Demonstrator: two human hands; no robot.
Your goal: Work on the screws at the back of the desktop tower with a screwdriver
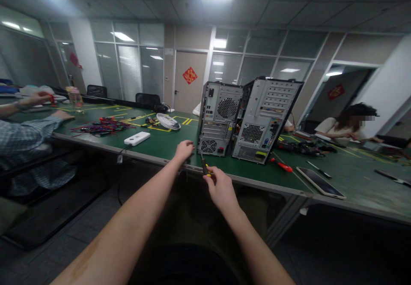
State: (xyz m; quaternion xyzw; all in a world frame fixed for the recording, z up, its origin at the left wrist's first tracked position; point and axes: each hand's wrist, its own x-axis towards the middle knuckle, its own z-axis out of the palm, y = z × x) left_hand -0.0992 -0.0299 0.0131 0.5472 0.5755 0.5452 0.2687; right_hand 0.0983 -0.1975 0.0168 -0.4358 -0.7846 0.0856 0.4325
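Observation:
Two computer towers stand upright side by side, their port-covered rear panels facing me: the left tower (219, 118) and the right tower (258, 120). In my right hand (221, 185) is a screwdriver (206, 167) with a black and yellow handle. Its shaft points up at the lower left corner of the left tower's rear panel; whether the tip touches a screw is too small to tell. My left hand (185, 150) is closed, fingers curled, at the table edge just left of that tower. What it may hold is hidden.
On the green table (170, 145) lie a white power bank (137, 138), a bundle of thin cables (99, 126) and a white oval fan-like part (168, 121). Rightward are a red screwdriver (282, 165), a phone (319, 182) and black cables (308, 148). Other people sit at both sides.

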